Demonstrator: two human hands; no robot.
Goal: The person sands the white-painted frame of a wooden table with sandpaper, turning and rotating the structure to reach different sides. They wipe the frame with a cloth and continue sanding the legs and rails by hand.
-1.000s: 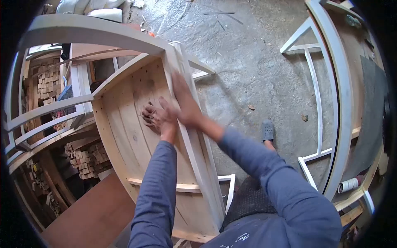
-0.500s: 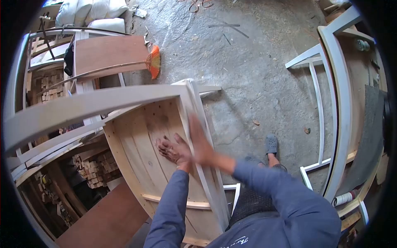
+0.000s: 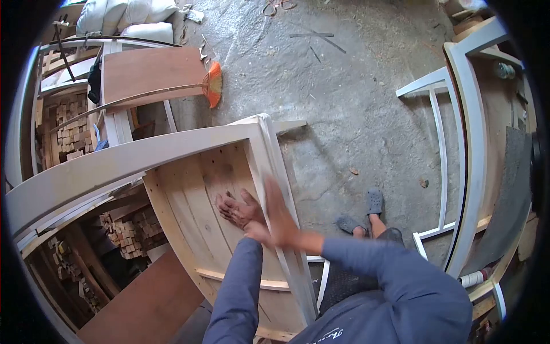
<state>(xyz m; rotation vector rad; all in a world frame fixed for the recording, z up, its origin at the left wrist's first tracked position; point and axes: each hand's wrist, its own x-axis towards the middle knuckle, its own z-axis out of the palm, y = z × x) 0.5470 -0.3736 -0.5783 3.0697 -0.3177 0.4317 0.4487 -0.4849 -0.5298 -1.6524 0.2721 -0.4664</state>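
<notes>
Cabinet frame [image 3: 189,195] stands right before us on rough concrete floor [image 3: 344,103]. It's an open box w/ pale planks inside and smooth grey-primed rails. Our left hand [image 3: 236,209] lies flat on the planks, fingers spread. Our right hand [image 3: 281,217] is flat and blurred on the side rail [image 3: 274,163]. A rack at left holds stacked wood offcuts [image 3: 123,232]. Vs 0.5 s ago, right hand is slightly nearer us.

Orange broom [image 3: 213,85], white sacks [image 3: 129,12] on concrete floor [image 3: 355,86]; wood-block stacks [image 3: 123,232] left.
</notes>
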